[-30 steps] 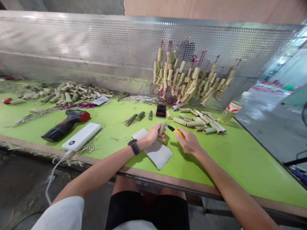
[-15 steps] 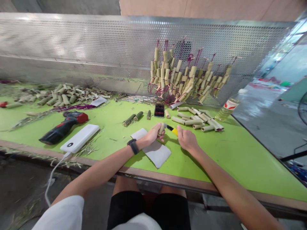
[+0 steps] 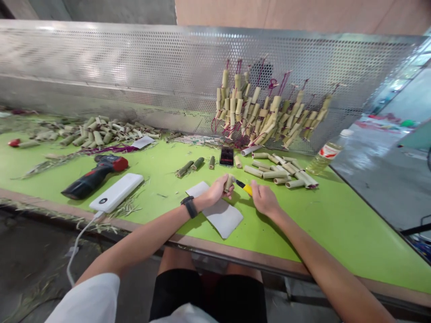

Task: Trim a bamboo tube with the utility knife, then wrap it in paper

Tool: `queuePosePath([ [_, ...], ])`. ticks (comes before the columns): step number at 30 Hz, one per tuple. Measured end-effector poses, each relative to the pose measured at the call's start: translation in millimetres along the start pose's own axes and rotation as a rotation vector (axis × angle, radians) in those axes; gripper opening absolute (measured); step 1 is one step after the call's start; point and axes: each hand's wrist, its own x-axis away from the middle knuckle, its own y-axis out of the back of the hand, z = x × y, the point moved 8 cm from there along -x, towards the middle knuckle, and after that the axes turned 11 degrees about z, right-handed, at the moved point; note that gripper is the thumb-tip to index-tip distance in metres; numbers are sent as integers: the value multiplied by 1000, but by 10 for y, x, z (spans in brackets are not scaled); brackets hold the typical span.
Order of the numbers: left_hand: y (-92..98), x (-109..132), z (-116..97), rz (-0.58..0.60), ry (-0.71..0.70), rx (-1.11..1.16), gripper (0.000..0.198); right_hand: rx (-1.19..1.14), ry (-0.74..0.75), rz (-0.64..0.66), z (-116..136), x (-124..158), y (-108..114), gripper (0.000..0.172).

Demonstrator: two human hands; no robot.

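My left hand is closed around a short bamboo piece, held above a white sheet of paper. In my right hand is a yellow and black utility knife. Its blade end meets the top of the bamboo piece, though the exact contact is too small to make out. Behind my hands, a small dark-screened device stands beside an upright bamboo piece. Several greener bamboo pieces lie to its left.
Bamboo pieces lie at right by an oil bottle. Strung bamboo hangs on the perforated metal panel. At left are a cordless drill, a white power bank with a cable, purple string and a bamboo heap.
The view has shifted slightly, so the whole scene sits a little further right and lower. Both hands keep their hold on the bamboo piece and the knife, with little movement between them.
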Motion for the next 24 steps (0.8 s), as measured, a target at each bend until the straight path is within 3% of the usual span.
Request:
queuePosePath([
  [5,-82,6,55,72,-10,-114,53,79,-106,-129,-138,4,224,72],
  [11,72,-60,100,-53,32,85,36,52,14,7,-10,0,30,71],
  [18,108,-63,94,-60,6,79,24,63,-10,-66,-47,9,145,69],
  [24,91,-48,41,-22,-42,-20,30,98,-1,-33,-24,6,117,68],
])
